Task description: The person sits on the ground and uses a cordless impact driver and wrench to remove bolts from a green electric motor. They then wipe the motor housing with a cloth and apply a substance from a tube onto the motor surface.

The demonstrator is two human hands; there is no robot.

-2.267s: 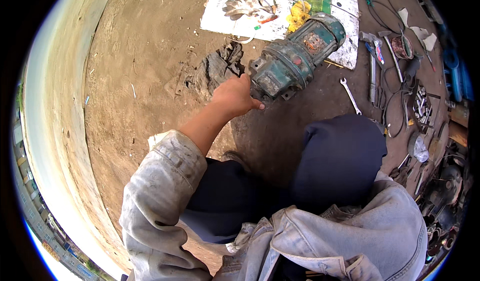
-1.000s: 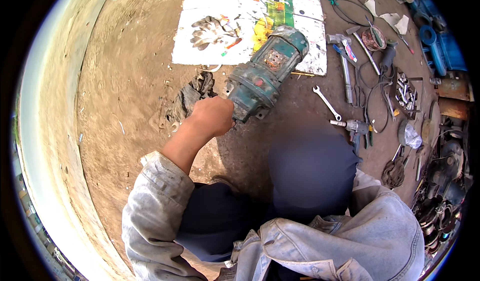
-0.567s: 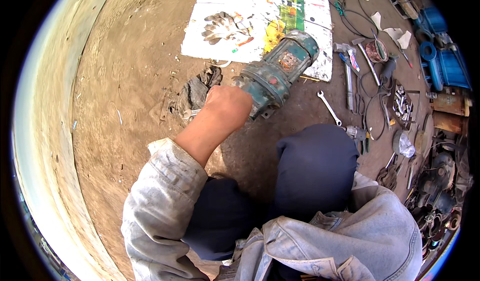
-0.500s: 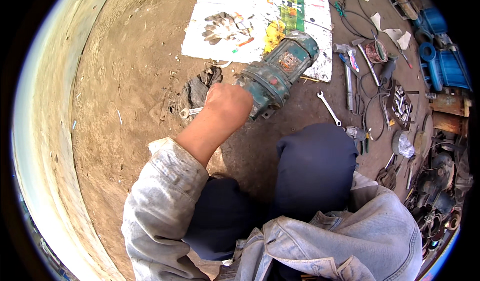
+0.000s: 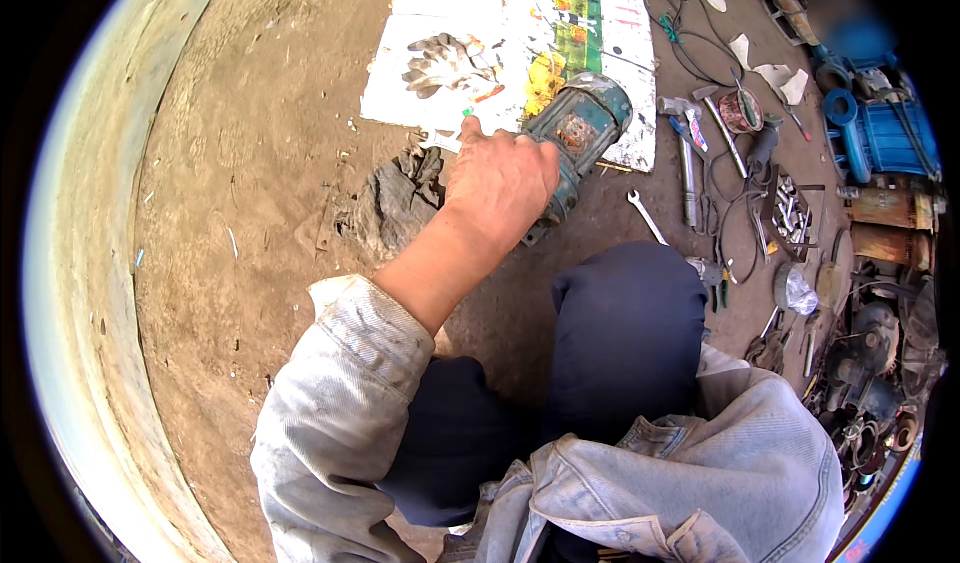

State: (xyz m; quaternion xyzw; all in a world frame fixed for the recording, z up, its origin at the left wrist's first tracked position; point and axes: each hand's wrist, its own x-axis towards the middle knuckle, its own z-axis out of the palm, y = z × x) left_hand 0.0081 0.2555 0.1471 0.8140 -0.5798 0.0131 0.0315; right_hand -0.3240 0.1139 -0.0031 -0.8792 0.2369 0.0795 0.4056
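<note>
My left hand (image 5: 502, 178) is over the near end of the green motor unit (image 5: 578, 131), fingers bent down and the leftmost one sticking out; what they hold or touch underneath is hidden. A pale object (image 5: 439, 140) shows just left of the fingertips, too unclear to name. A crumpled dark rag (image 5: 385, 208) lies left of my wrist. Behind, a white printed board (image 5: 400, 93) carries dirty gloves (image 5: 440, 63). An open-end wrench (image 5: 645, 215) lies right of the motor. My right hand is out of sight.
At right lie a hammer (image 5: 725, 135), a steel bar (image 5: 688, 183), cables (image 5: 690, 58), a red-brown can (image 5: 740, 111), a box of sockets (image 5: 790, 213) and a power tool (image 5: 705, 271). Blue machine housings (image 5: 885, 138) and dark metal parts (image 5: 870, 363) crowd the right edge. My knees are below.
My left hand has moved up and right over the motor, now covering more of it. The wrench that showed left of that hand half a second ago is no longer visible there.
</note>
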